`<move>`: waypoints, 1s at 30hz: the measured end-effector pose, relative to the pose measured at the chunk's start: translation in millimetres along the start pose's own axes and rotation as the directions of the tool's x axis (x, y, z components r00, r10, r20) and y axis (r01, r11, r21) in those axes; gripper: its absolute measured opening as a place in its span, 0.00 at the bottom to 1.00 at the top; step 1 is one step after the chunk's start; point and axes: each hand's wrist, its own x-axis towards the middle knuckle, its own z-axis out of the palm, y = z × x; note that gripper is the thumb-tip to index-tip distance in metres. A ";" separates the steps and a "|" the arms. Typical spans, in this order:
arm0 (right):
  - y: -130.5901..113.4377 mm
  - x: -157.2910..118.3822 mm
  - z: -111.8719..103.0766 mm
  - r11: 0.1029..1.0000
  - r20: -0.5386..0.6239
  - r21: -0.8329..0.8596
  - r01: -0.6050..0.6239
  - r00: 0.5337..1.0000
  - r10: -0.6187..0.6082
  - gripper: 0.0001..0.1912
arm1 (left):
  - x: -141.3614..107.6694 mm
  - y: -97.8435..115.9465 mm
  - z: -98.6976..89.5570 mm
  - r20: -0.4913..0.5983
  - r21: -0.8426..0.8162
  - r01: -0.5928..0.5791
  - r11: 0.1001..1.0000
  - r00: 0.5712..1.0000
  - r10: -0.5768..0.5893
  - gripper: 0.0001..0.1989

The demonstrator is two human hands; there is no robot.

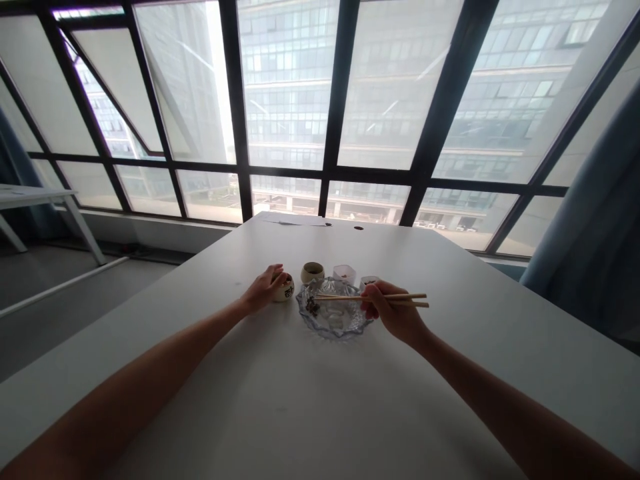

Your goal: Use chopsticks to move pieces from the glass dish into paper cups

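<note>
**A:** ok so what's the right hand [395, 313] actually doing here?

**B:** it's closed around a pair of wooden chopsticks [373, 298], pinched up near the thick ends. The sticks lie almost flat and point to the person's left, across the top of a clear glass dish [334, 324]. The tips sit right at a small dark clump of food [313, 306] on the dish's left side. Can't tell if the tips are touching it or only just above it, it's too small.

**A:** and the left one?

**B:** left hand [264, 288] is curled over a little pale cup with dark lettering [286, 291], fingers wrapped on the top and the near side, so it's gripping that. The cup stands upright on the table, just beside the dish's left rim.

**A:** anything else close by?

**B:** yeah, a second small round cup [313, 272] just behind the dish, open and upright, then a small clear container [344, 273] to its right, and another one [369, 282] half hidden behind the right hand's knuckles. Looks like something reddish is in those two, hard to say what.

**A:** setting?

**B:** everything sits near the far middle of a big white table [280, 400]. Behind it is a wall of windows with dark frames [335, 113] and an office block outside. There's another white table [35, 197] off to the left and a blue curtain [595, 240] on the right.
</note>
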 end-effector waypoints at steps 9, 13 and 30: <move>12.5 -5.4 9.1 1.000 -0.019 -0.019 -0.022 1.000 0.021 0.24 | -8.4 -2.0 2.5 -0.022 -0.079 0.014 0.997 1.000 -0.016 0.39; 12.1 -6.3 9.5 0.999 -0.056 -0.021 -0.036 0.998 0.035 0.25 | -8.1 -1.2 1.7 -0.008 -0.051 0.013 0.999 1.000 -0.014 0.40; 15.4 -7.5 11.5 0.998 -0.043 -0.058 -0.005 0.999 0.003 0.24 | -7.9 -1.7 1.7 -0.039 -0.062 0.015 0.998 0.999 -0.018 0.38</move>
